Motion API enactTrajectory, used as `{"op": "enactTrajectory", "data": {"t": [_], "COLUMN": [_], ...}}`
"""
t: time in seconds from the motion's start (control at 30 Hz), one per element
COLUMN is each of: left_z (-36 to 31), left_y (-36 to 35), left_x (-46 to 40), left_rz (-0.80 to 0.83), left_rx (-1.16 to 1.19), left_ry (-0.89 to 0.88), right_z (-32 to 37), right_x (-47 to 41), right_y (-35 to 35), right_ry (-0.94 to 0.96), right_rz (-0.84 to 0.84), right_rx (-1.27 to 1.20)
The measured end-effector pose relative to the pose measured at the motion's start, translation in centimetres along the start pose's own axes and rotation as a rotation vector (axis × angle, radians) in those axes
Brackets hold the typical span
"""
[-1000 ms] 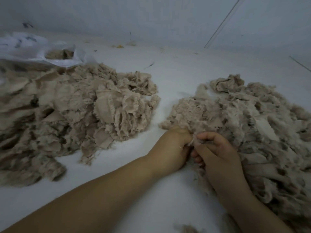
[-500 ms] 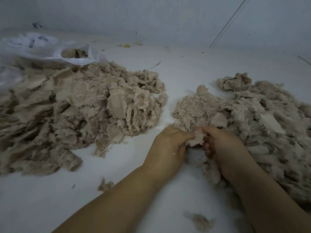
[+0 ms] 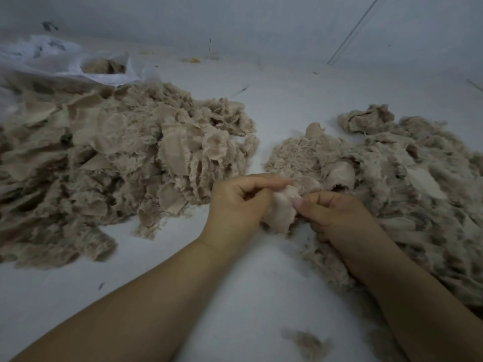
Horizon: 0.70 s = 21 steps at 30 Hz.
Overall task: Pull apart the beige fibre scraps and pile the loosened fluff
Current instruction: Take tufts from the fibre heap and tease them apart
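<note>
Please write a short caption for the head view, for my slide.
Both hands, left hand and right hand, pinch one beige scrap between two fibre piles.

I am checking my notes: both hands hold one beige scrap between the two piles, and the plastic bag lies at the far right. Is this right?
Not quite. The head view shows the plastic bag at the far left. The rest holds: left hand and right hand grip one beige scrap.

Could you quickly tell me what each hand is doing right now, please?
Left hand: fingers curled, pinching the beige scrap on its left side.
Right hand: fingers curled, pinching the same scrap from the right.
</note>
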<state>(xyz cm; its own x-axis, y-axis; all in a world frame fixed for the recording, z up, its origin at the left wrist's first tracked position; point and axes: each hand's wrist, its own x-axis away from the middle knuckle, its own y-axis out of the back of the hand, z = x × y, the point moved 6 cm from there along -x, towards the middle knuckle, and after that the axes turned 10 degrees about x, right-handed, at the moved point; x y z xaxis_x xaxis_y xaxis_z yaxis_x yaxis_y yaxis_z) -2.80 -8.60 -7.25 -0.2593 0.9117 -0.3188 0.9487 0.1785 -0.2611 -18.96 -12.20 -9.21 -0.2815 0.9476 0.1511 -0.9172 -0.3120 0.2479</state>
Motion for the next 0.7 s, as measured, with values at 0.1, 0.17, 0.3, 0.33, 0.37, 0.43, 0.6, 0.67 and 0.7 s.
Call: {"op": "enactTrajectory", "data": {"t": [0.1, 0.17, 0.3, 0.33, 0.37, 0.43, 0.6, 0.67, 0.7], "left_z": [0.6, 0.8, 1.3, 1.3, 1.2, 1.1, 1.4, 1.5, 1.6], "left_y": [0.5, 0.5, -0.3, -0.4, -0.3, 0.1, 0.9, 0.8, 0.8], "left_x": [-0.3, -0.4, -0.2, -0.2, -0.2, -0.5, -0.8, -0.9, -0.9], "left_rz": [-0.048, -0.052, 0.028, 0.032, 0.024, -0.011, -0.052, -0.025, -0.010], "left_rx": [0.126, 0.163, 0.180, 0.162, 0.148, 0.152, 0.169, 0.121, 0.084], "left_ry": [0.097, 0.127, 0.159, 0.153, 0.143, 0.133, 0.118, 0.120, 0.121], "right_z": [0.0, 0.4, 1.2, 1.2, 1.2, 1.1, 0.9, 0.9, 0.7], "right_x": [-0.1, 0.0, 0.7, 0.7, 0.7, 0.6, 0.3, 0.3, 0.2], "right_y": [0.0, -0.2, -0.9, -0.8, -0.6, -0.5, -0.4, -0.4, -0.3], "right_ry": [0.013, 0.029, 0.097, 0.104, 0.104, 0.089, 0.058, 0.057, 0.057], "right_rz": [-0.011, 0.023, 0.060, 0.035, 0.016, -0.007, -0.042, -0.060, -0.074], "right_rx": [-0.013, -0.033, -0.024, -0.042, -0.061, -0.073, -0.063, -0.080, -0.096]}}
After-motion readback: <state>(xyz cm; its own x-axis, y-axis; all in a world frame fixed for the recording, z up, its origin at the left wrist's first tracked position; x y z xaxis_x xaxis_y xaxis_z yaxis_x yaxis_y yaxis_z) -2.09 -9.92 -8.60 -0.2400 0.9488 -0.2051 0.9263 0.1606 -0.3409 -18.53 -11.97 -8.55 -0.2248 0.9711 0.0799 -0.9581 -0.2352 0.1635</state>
